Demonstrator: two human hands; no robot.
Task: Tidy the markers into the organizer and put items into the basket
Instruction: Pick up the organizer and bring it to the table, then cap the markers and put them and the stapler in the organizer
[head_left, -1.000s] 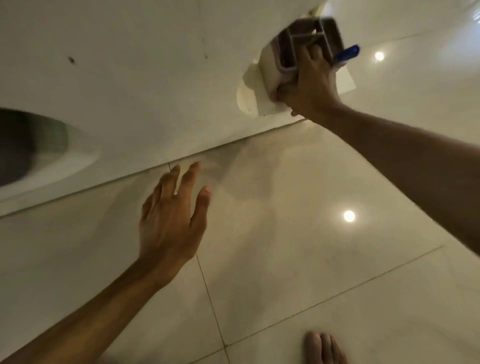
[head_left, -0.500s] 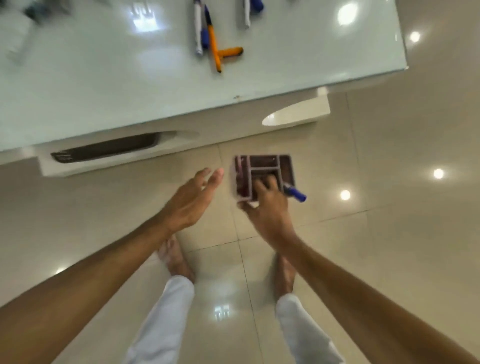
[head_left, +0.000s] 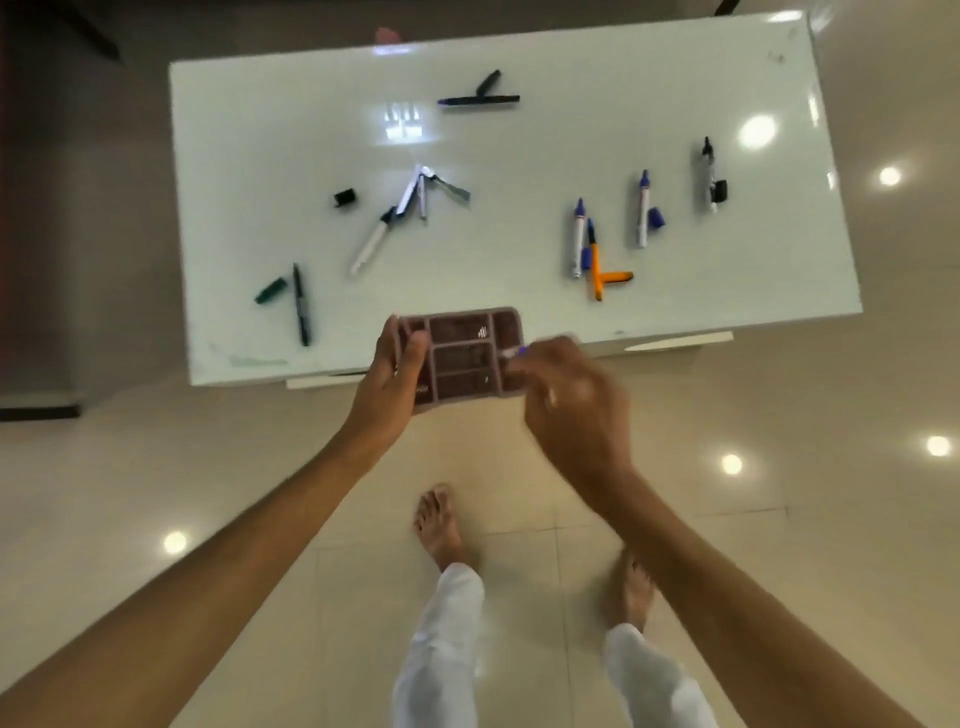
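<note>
A brown, compartmented organizer (head_left: 460, 358) hangs over the near edge of the white glass table (head_left: 311, 130). My left hand (head_left: 387, 384) grips its left end. My right hand (head_left: 571, 405), blurred, is at its right end, closed on a blue-tipped marker (head_left: 515, 352). Loose markers lie on the table: a white one (head_left: 371, 241), a black pen (head_left: 301, 306), a dark pair (head_left: 478, 98), blue-capped ones (head_left: 578, 236) (head_left: 644, 208), an orange one (head_left: 597, 265) and a black-tipped one (head_left: 709, 174). No basket is in view.
Loose caps lie on the table: a black one (head_left: 344, 197) and a green one (head_left: 270, 291). A folded metal object (head_left: 431, 187) rests near the table's middle. My bare feet (head_left: 439, 525) stand on the glossy tiled floor below the table edge.
The organizer came up from beside the table base to the table's near edge. My left hand, open before, now holds its left end. The view swung up onto the tabletop.
</note>
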